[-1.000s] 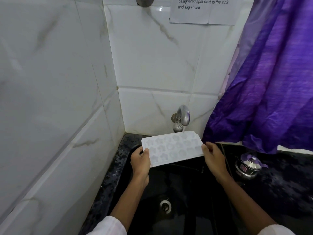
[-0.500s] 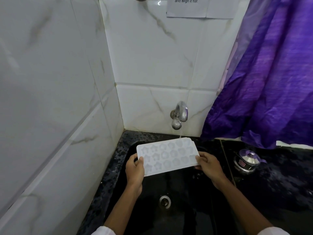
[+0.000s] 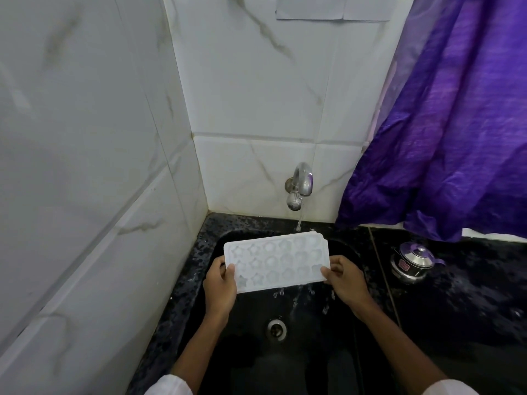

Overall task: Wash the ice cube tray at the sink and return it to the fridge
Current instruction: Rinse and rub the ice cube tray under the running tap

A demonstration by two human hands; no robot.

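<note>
Ice cube tray (image 3: 276, 260), lowered since a second ago, lies just below the tap (image 3: 299, 186); left hand (image 3: 219, 283) and right hand (image 3: 345, 280) each hold a pinching grip on one end. Water now spills off: rinsing under way.

Your worktop (image 3: 470, 303) is black speckled stone, with a black sink (image 3: 302, 366) sunk into its left part. On your right, beside the sink, a small lidded steel pot (image 3: 410, 262) stands on it, toward the far edge.
</note>
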